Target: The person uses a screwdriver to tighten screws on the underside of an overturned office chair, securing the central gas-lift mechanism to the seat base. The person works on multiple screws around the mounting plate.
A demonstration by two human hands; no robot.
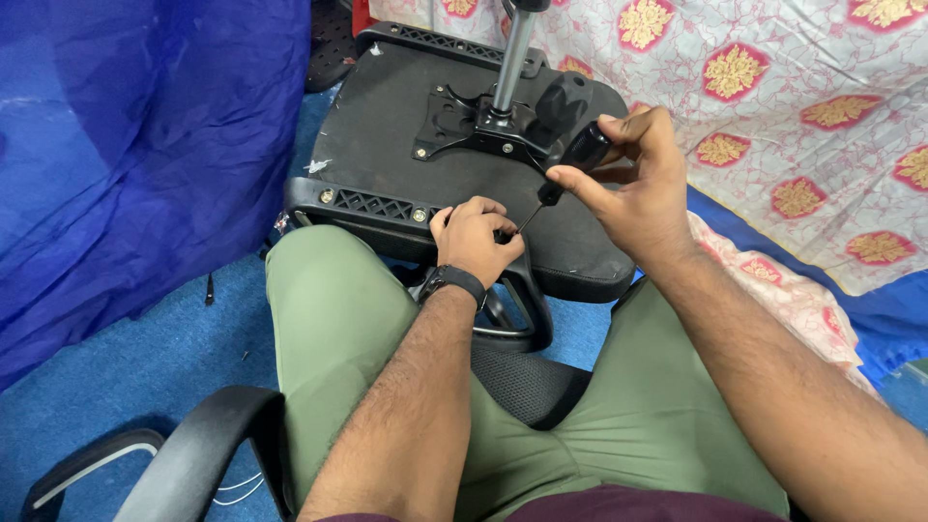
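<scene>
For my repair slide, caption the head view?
Right hand drives a screwdriver into an upturned chair seat; left hand steadies the tip.

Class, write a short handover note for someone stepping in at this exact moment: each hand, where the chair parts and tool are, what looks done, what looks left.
Right hand: grips the black screwdriver, tip angled down at the seat's near edge.
Left hand: at the tip, steadying it against the armrest bracket.
Upturned chair seat rests on your lap; the mechanism plate and gas cylinder are on it.
Done: two bolts sit in the edge bracket.
Left: the fastener under the tip; I cannot tell how tight it is.
</scene>
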